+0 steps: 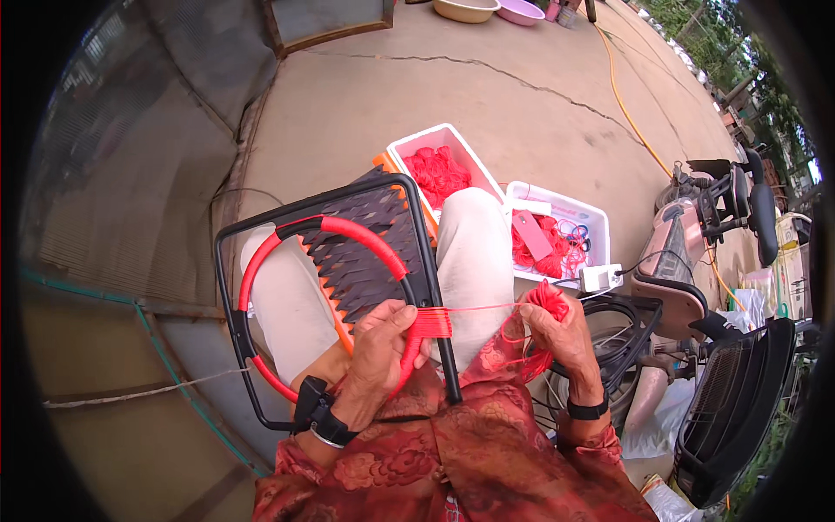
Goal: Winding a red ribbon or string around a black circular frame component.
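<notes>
A black metal frame [306, 203] rests across my lap, with a round ring [355, 230] inside it. Red cord covers several stretches of the ring, leaving bare black parts between them. Flat side-by-side turns of red cord [431, 323] span from the ring to the frame's right bar. My left hand [383, 341] is closed round the ring at the left end of these turns. To the right, my right hand [561, 332] grips a bunch of red cord [547, 298]. One strand runs taut between the turns and that hand; looser cord hangs below it.
Ahead stand a white box [477, 152] of red cord and a second white bin [597, 228] holding cord, a red phone-like slab [532, 235] and scissors. A white power strip [600, 277], black cables, and a scooter [674, 252] are at right. A mesh panel [130, 200] lines the left.
</notes>
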`<state>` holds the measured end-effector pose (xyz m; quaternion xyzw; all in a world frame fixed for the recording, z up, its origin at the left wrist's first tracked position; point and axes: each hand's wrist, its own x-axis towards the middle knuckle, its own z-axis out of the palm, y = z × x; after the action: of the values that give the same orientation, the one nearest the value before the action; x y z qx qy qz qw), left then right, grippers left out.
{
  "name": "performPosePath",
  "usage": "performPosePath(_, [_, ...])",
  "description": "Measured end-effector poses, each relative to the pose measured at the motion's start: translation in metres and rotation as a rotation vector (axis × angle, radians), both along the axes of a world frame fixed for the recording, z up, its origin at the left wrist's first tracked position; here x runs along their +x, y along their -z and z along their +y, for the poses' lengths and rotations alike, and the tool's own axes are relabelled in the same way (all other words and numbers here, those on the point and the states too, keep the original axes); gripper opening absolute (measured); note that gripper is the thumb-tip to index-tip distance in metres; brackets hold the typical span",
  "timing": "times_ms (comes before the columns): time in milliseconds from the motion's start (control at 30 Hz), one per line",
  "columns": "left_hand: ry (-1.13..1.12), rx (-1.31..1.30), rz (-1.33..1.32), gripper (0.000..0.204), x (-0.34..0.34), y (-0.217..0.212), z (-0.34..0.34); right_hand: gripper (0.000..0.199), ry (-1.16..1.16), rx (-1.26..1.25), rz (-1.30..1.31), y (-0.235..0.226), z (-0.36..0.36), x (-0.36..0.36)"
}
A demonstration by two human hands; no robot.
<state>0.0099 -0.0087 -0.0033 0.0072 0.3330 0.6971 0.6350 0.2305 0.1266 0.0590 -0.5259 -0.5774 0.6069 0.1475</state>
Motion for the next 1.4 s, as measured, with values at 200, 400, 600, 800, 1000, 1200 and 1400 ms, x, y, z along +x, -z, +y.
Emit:
performPosePath(200, [-0.007,-0.043,0.025,0.012,0.002,-0.007,0.005,0.034,0.101,0.390,0.036,-0.013,0.027,-0.009])
performPosePath(400, [-0.012,-0.044,0.018,0.012,0.003,-0.012,0.003,0.020,-0.311,0.041,0.226,-0.008,0.004,-0.049])
performPosePath(600, [0.017,-0.053,0.041,0.010,0.004,-0.011,0.000,0.022,-0.304,0.008,0.175,0.011,-0.018,-0.077])
performPosePath(800, [0.048,-0.095,0.023,0.010,0.008,-0.009,-0.007,0.021,-0.192,-0.026,0.200,0.022,-0.041,-0.065])
performPosePath(1000, [0.060,-0.093,0.027,0.012,0.009,-0.007,-0.009,0.021,-0.073,-0.021,0.238,0.029,-0.052,-0.061])
performPosePath(1200, [0.017,-0.034,0.086,0.013,0.010,-0.003,-0.004,0.029,-0.002,0.034,0.282,0.019,-0.012,-0.038])
performPosePath(1400, [-0.050,-0.067,0.139,0.013,0.014,-0.005,0.000,0.032,-0.227,0.736,0.047,-0.026,0.011,-0.078])
